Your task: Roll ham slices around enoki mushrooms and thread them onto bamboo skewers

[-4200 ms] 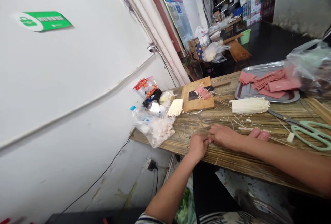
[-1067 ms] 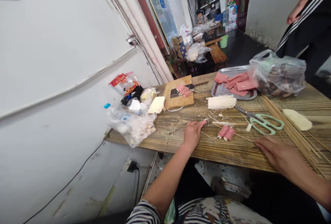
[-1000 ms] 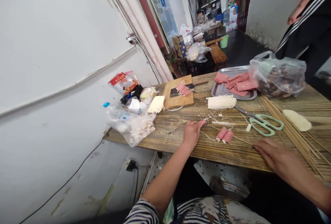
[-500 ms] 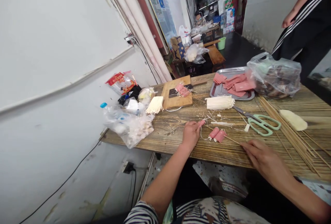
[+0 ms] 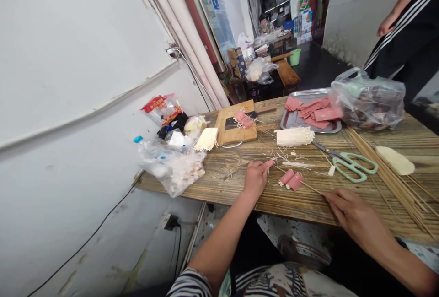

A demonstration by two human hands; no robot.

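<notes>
Since about a second ago, the thin wooden skewer [image 5: 311, 187], its two pink sheet-wrapped rolls [image 5: 295, 181] and the right hand [image 5: 353, 210] have shifted left. Right hand: narrow pinch on the skewer's right end. Left hand [image 5: 254, 178]: fingertips closed on a third, smaller-looking pink roll [image 5: 270, 163], near the skewer's far-left tip; contact between them cannot be told. Green-handled metal scissors [image 5: 339, 154] lie farther right on the brown wooden table [image 5: 219, 178].

The wooden tabletop [image 5: 222, 188] offers passage between the plastic bag [image 5: 181, 170] and the left hand [image 5: 255, 178]; green-handled scissors [image 5: 340, 155] and bundled skewers [image 5: 391, 182] bar the way beyond the right hand [image 5: 351, 210].
</notes>
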